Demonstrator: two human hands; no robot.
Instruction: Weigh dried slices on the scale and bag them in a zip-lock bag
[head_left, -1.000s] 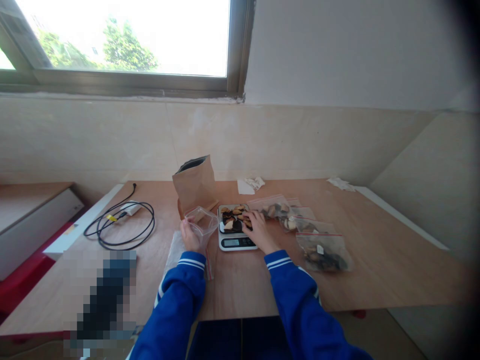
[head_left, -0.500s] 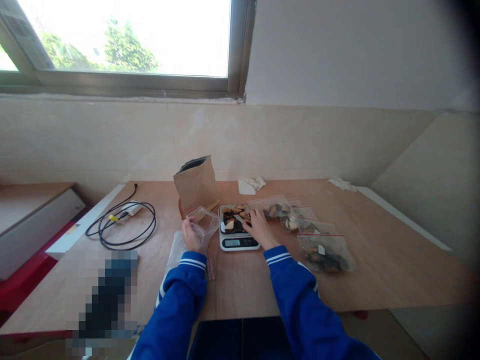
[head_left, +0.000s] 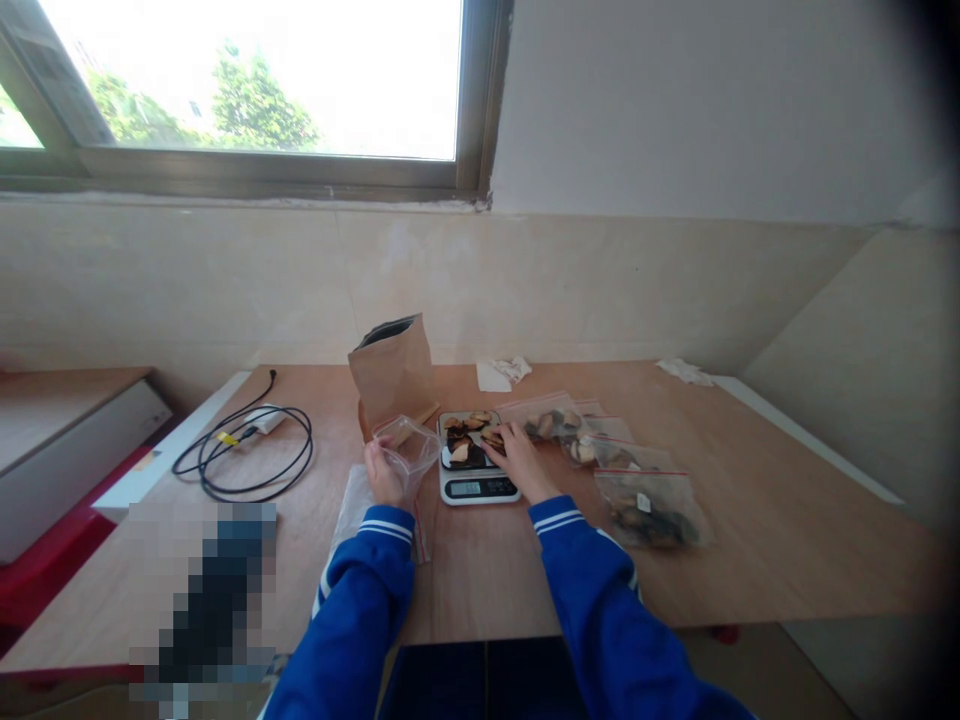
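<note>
My left hand is closed on the edge of a clear zip bag, whose mouth is spread towards the scale. On the pan of the white digital kitchen scale lie several brown and pale dried mushroom slices. Reaching in from the right, my right hand has its fingers closed on a mushroom slice at the pan's right side. Digits on the display are too small to read. A brown paper pouch stands upright with its top gaping, just behind the clear bag.
Several filled zip bags lie right of the scale. Flat plastic bags rest under my left forearm. A coiled black cable and a blurred-out dark object are on the left. Crumpled tissue lies near the wall.
The view has tilted very slightly. My right fingers have shifted a little on the slices at the pan's right side; my left hand and the clear bag stay in place.
</note>
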